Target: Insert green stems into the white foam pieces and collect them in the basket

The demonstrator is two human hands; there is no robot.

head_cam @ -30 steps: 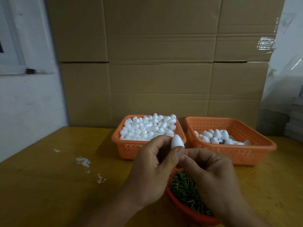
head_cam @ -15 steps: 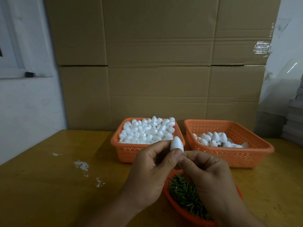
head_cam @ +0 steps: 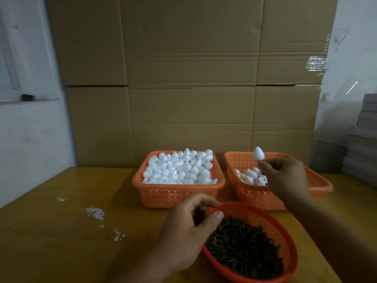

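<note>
My right hand (head_cam: 285, 178) pinches the short stem under a white foam piece (head_cam: 258, 153) and holds it upright over the right orange basket (head_cam: 255, 198). That basket holds several finished foam pieces (head_cam: 250, 176). The left orange basket (head_cam: 177, 193) is heaped with plain white foam pieces (head_cam: 179, 170). My left hand (head_cam: 189, 227) hovers at the left rim of the round orange basket (head_cam: 267, 221) of green stems (head_cam: 244, 248). Its fingers are loosely curled with nothing visible in them.
All three baskets stand on a yellow wooden table (head_cam: 61, 242) with white paint flecks (head_cam: 94, 212) at the left. A wall of cardboard boxes (head_cam: 189, 99) rises right behind the baskets. Stacked grey boards (head_cam: 363, 144) sit at the far right.
My hands were together at the centre, working one foam piece. My right hand has carried it by the stem up and right over the right basket, while my left hand let go and dropped towards the stem basket.
</note>
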